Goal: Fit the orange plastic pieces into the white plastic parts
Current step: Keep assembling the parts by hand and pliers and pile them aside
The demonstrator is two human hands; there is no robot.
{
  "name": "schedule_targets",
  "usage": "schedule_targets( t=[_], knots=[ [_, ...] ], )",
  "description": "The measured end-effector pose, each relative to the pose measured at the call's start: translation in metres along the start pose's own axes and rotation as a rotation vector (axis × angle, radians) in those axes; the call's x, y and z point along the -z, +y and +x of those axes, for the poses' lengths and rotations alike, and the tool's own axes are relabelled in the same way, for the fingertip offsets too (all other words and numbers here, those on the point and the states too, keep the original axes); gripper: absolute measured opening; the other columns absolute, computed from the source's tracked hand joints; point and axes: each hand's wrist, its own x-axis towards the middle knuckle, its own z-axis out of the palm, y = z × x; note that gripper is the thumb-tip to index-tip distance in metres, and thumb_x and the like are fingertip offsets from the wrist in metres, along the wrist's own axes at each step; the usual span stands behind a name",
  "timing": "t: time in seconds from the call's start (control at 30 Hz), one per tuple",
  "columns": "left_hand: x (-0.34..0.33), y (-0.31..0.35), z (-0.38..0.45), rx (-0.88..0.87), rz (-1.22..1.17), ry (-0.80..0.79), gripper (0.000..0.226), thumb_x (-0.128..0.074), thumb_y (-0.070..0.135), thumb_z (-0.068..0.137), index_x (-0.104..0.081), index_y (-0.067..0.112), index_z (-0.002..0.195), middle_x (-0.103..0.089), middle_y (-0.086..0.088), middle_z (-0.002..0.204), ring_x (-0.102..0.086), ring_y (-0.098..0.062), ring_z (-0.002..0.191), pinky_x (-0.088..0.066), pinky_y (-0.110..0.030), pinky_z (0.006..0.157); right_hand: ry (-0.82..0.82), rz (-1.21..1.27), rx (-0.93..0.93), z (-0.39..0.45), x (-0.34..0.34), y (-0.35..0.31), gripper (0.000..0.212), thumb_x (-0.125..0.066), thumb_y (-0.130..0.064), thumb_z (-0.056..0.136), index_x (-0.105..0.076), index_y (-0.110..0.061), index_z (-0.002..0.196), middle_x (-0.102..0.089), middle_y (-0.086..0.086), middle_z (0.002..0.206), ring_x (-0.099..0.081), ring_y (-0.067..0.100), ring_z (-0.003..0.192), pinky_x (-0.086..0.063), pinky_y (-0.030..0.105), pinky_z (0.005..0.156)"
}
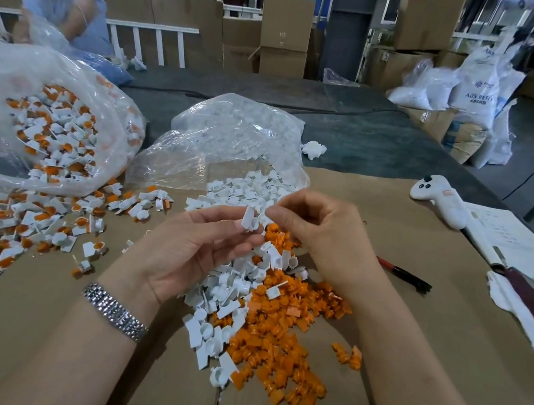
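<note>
white parts (249, 222): smooth plastic | orange pieces (278, 348): glossy plastic | sheet (412, 321): matt cardboard | bag (233, 137): clear film

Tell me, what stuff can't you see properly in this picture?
- Right hand: curled fingers hide whether it holds an orange piece.
- White part in left hand: whether it is filled is hidden.
- Notebook: writing too small, cut by the right edge.

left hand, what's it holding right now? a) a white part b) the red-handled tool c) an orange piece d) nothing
a: the left hand pinches a white part at its fingertips, with no orange showing in it, and the right hand is close beside it.
</note>
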Motion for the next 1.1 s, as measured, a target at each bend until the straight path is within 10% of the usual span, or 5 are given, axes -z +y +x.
schedule_targets(
  t=[0.37, 0.73, 1.1],
  knots=[
    [-0.003, 0.001, -0.004, -0.089, 0.067, -0.007, 0.025, -0.073, -0.002, 0.080, -0.078, -0.001, 0.104, -0.074, -0.027, 0.109, -0.077, -0.029, 0.094, -0.061, -0.022, 0.070, -0.124, -0.015, 0.046, -0.002, 0.003, -0.001, 0.013, -0.067, -0.014, 0.096, -0.074, -0.021, 0.104, -0.075, -0.007, 0.095, -0.071, 0.006, 0.092, -0.057, 0.022, 0.085],
    [-0.009, -0.008, -0.005, -0.360, 0.438, 0.102, 0.025, -0.080, 0.014, 0.076, -0.081, 0.014, 0.101, -0.079, -0.012, 0.103, -0.077, -0.029, 0.096, -0.061, -0.029, 0.085, 0.049, -0.196, 0.143, -0.006, -0.018, -0.003, 0.003, -0.071, -0.017, 0.092, -0.069, -0.018, 0.093, -0.069, -0.007, 0.084, -0.067, 0.010, 0.077, -0.059, 0.028, 0.071],
    [-0.009, -0.002, -0.004, -0.221, 0.084, 0.014, 0.020, -0.074, 0.000, 0.078, -0.081, 0.006, 0.096, -0.077, -0.021, 0.104, -0.077, -0.026, 0.089, -0.063, -0.026, 0.074, -0.069, -0.132, 0.123, -0.007, -0.009, -0.008, 0.022, -0.076, -0.018, 0.090, -0.072, -0.024, 0.111, -0.069, -0.008, 0.094, -0.066, 0.010, 0.090, -0.057, 0.031, 0.083]
  ],
)
